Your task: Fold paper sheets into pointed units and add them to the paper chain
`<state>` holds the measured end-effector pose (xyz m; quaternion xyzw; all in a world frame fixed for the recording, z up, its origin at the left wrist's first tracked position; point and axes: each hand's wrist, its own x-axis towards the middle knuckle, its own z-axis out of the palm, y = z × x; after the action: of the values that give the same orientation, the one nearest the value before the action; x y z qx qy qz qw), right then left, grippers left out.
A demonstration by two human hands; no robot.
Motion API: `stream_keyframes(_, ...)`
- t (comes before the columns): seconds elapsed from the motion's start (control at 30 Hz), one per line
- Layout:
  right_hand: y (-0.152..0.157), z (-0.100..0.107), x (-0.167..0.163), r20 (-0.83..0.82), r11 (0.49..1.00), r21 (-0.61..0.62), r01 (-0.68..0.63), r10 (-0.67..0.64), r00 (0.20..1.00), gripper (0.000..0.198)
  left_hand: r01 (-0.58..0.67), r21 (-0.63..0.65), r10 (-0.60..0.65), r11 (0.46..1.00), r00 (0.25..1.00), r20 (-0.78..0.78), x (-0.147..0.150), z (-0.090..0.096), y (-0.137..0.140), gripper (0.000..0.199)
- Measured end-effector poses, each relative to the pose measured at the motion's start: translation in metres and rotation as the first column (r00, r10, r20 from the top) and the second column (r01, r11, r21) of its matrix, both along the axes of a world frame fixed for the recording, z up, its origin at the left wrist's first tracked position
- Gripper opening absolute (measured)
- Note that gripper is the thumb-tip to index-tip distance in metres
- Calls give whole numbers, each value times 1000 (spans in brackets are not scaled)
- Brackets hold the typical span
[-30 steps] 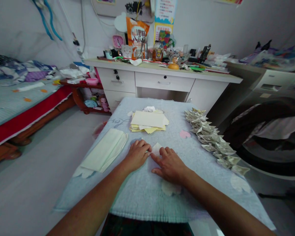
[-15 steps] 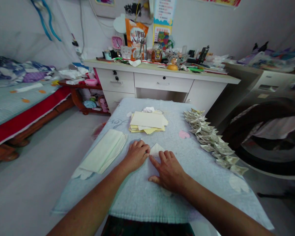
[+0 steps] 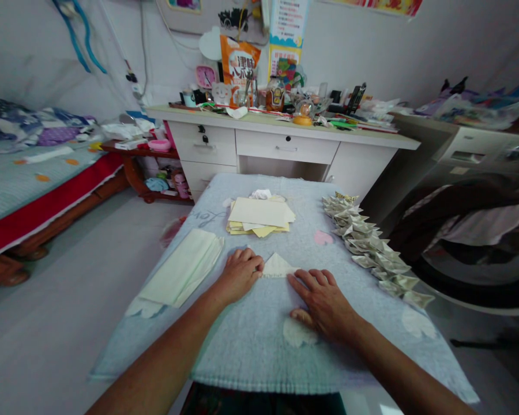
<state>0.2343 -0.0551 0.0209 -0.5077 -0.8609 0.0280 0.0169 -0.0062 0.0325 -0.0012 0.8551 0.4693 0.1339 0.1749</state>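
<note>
Here, low and right of centre, the right hand (image 3: 326,302) spreads its thumb from its fingers, fingertips at the right corner of the folded paper (image 3: 278,267) mid-frame. The left hand (image 3: 242,272) curls at its left corner; whether it pinches, I cannot tell. Beyond, above centre, lies a paper stack (image 3: 259,212).

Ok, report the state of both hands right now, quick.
Left hand: curled at the left end of the folded paper; whether it grips cannot be told.
Right hand: open, at the folded paper's right end.
</note>
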Motion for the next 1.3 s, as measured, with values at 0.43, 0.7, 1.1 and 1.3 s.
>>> stream_keyframes(0.43,-3,11,23,-19,994,-35,105,-106,994,55,12,4,-12,1000,1000,10,-2,-2,0,8)
stream_keyframes(0.7,55,39,4,-117,994,-27,105,-107,987,28,58,0,-58,998,998,40,-6,-4,0,20)
stream_keyframes(1.1,135,8,-36,-263,993,85,81,-56,963,25,61,-3,-60,998,991,120,-7,-3,5,33)
stream_keyframes(1.3,160,-6,-31,-350,973,129,190,-134,927,60,44,45,-51,998,982,183,-5,2,5,26)
